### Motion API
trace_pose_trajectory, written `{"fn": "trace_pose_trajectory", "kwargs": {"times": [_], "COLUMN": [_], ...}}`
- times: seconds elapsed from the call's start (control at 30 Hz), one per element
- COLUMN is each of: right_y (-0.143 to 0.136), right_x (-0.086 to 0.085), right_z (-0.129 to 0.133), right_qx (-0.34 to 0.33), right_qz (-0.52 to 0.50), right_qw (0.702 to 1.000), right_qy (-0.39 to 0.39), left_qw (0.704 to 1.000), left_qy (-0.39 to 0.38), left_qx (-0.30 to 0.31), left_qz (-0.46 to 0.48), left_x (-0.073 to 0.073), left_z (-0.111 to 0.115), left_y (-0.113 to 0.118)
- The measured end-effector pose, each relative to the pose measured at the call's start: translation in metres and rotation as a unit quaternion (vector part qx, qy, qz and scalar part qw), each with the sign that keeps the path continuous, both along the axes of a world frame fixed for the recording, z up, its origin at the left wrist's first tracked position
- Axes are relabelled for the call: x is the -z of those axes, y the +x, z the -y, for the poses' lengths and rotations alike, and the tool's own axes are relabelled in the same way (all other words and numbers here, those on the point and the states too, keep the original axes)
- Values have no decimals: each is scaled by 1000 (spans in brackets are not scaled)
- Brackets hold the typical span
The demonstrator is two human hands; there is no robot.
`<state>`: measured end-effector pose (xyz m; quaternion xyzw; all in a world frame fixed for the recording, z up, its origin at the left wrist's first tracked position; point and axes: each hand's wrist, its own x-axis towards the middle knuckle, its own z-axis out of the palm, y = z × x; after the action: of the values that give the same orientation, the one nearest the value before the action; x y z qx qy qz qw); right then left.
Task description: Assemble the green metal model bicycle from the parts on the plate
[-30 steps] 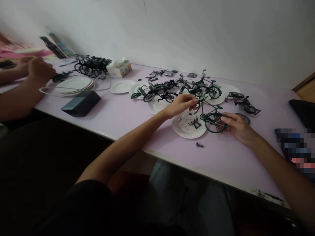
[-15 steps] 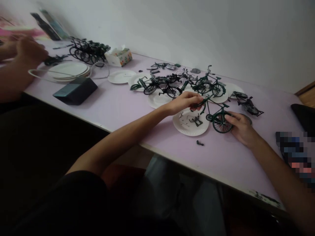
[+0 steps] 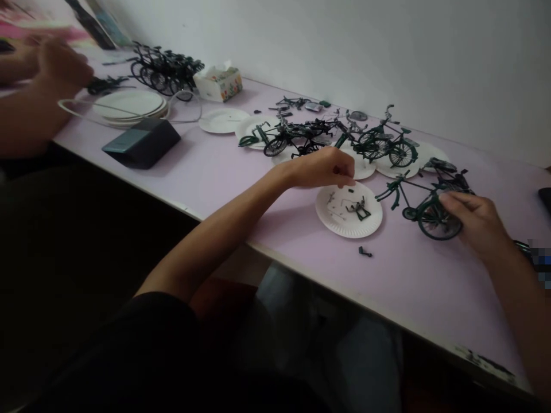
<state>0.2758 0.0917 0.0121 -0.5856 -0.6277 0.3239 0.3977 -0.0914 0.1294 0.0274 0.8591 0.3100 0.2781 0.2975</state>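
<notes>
My right hand (image 3: 477, 221) is closed on the rear wheel of a green model bicycle (image 3: 415, 198), which has no front wheel on its fork. My left hand (image 3: 331, 166) is over the far left rim of a small paper plate (image 3: 327, 221), fingers curled; whatever it may pinch is too small to make out. A tiny dark piece (image 3: 351, 190) lies just below its fingertips. On that plate are thin silver parts and a dark frame-like part (image 3: 359, 211). A small dark part (image 3: 365, 252) rests on the table in front of the plate.
Behind my hands, model bicycles (image 3: 379, 143) and parts stand on paper plates. Further left are a tissue box (image 3: 219, 83), a row of bicycles (image 3: 166, 69), stacked plates (image 3: 129, 106) with a cable, and a dark box (image 3: 142, 143). Another person's hands (image 3: 62, 66) are at the far left.
My left hand has let go of the bicycle's front and is now by the plate. My right hand has moved the bicycle rightwards, away from the plate. The view has shifted slightly.
</notes>
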Motion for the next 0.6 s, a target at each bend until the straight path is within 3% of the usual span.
{"fn": "trace_pose_trajectory", "kwargs": {"times": [0.23, 0.43, 0.6], "right_y": [-9, -25, -30], "right_x": [-1, 0, 3], "right_z": [3, 9, 13], "right_qx": [-16, -35, -70], "right_qz": [115, 177, 226], "right_qw": [993, 983, 970], "right_qy": [8, 38, 53], "left_qw": [993, 977, 961], "left_qy": [-1, 44, 64], "left_qx": [19, -5, 19], "left_qz": [-117, -209, -269], "left_x": [2, -9, -14], "left_z": [9, 19, 26], "left_y": [-4, -4, -4]}}
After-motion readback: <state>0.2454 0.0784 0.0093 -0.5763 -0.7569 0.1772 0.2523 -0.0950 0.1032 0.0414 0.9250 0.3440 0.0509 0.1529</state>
